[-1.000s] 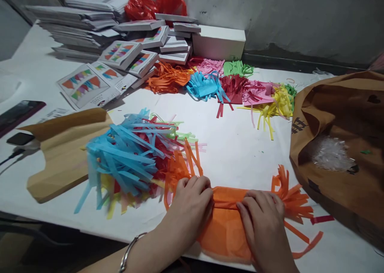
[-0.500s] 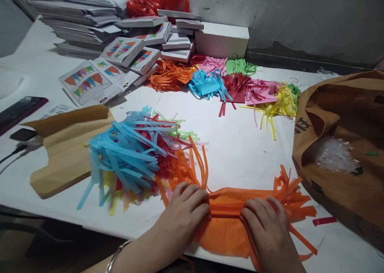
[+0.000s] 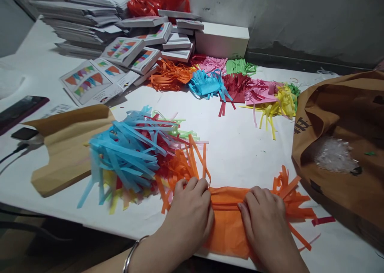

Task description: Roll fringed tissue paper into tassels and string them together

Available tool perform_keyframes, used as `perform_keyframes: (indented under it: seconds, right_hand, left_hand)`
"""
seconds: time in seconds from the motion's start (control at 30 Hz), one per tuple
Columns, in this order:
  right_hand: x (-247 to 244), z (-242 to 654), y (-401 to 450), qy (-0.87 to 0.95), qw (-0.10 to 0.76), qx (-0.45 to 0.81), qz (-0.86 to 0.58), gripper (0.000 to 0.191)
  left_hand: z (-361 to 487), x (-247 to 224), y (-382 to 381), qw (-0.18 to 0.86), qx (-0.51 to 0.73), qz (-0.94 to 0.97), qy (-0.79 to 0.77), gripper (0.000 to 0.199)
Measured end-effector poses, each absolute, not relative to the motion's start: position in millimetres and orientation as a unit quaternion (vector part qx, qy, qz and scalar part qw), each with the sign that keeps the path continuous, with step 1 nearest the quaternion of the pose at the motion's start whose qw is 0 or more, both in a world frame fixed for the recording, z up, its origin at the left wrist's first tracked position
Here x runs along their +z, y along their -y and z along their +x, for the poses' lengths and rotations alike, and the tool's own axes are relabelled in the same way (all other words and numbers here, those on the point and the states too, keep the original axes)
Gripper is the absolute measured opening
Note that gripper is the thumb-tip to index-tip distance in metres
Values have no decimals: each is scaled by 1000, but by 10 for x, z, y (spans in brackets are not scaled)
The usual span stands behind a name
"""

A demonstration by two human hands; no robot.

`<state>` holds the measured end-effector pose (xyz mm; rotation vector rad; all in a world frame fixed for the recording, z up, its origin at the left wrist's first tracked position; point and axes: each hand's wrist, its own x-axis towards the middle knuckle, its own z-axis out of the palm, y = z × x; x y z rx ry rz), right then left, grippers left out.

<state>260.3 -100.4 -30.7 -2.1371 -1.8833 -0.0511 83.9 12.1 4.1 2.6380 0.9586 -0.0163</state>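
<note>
An orange sheet of fringed tissue paper lies at the table's near edge, with a narrow folded band across its upper part. My left hand grips the left end of that band with curled fingers. At the right end, my right hand pinches the fold, its thumb toward the middle. Orange fringe strips spread out beyond both hands. Left of my left hand sits a heap of blue tissue fringe, with red, yellow, green and pink strips under and behind it. The fingertips are partly hidden against the paper.
Small fringed bundles, such as a blue one, line the back. Boxes with bunting pictures and paper stacks stand back left. A brown paper bag is at right. Brown card and a phone lie left.
Both hands have shifted slightly up and away from me along the orange paper. The folded band sits a little higher, and my fingers are more curled over it.
</note>
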Motion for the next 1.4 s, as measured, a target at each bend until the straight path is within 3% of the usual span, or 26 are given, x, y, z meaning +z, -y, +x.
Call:
perform_keyframes:
  seconds: [0.13,0.23,0.4,0.6,0.77,1.0,1.4]
  right_hand:
    - [-251,2556,1011,634,225,-38,-739,13]
    - [-241,2452,996,695,272,-62,-662,27]
    - [-293,2343,940,746,252,-65,-613,34]
    - [-294,2295,905,709,301,-10,-638,26]
    - [-300,2279,897,715,300,-6,-632,36]
    - [-347,2446,1038,698,308,12,-646,29]
    - [-244,2404,965,673,279,-22,-685,26]
  left_hand:
    - [876,53,-143,150,-16,929,-337,20]
    - [883,53,-144,141,-22,933,-331,19]
    - [834,-8,-145,107,8,939,-325,11]
    - [745,-131,-161,142,118,960,-211,8]
    - [751,-168,-184,171,124,956,-203,9]
    - [696,-146,-237,206,135,942,-227,10]
    - [849,-108,-258,152,61,967,-195,4]
